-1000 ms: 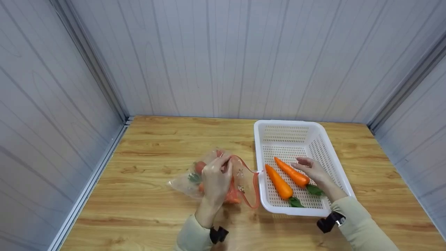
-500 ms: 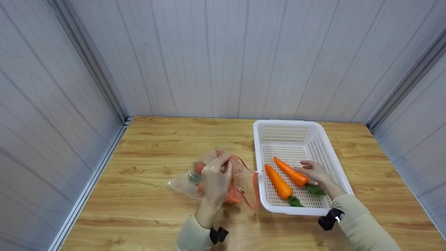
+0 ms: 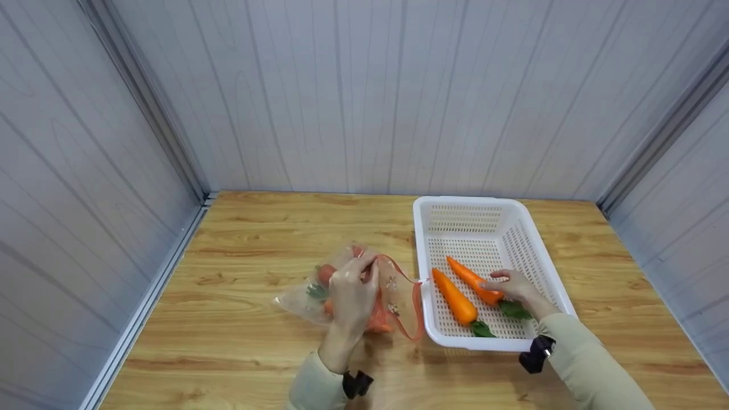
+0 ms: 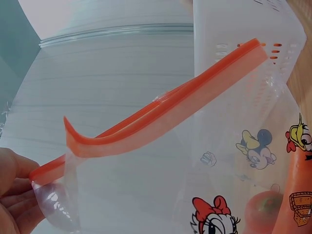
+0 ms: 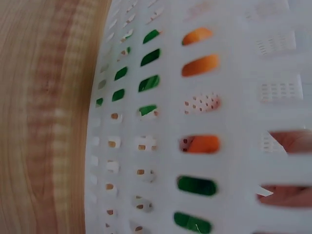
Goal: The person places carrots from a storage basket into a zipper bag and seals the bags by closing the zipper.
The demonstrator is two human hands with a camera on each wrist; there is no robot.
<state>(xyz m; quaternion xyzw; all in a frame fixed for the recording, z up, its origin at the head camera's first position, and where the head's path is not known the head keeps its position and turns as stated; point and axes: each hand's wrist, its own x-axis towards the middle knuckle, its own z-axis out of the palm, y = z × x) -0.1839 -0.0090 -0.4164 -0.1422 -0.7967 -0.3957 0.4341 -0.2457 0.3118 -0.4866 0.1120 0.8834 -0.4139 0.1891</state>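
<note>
right hand (image 3: 515, 286): fingers parted over near end of right carrot (image 3: 470, 277), contact unclear, in white basket (image 3: 472, 200); left hand (image 3: 353, 290): pinching clear bag (image 4: 146, 190) by orange rim (image 4: 161, 119).

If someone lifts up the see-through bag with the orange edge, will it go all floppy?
Probably! The bag looks thin and wrinkly, and its orange edge bends in a curve. The filled part may sag, because a round red thing is inside. That might roll about too, since it looks round.
</note>
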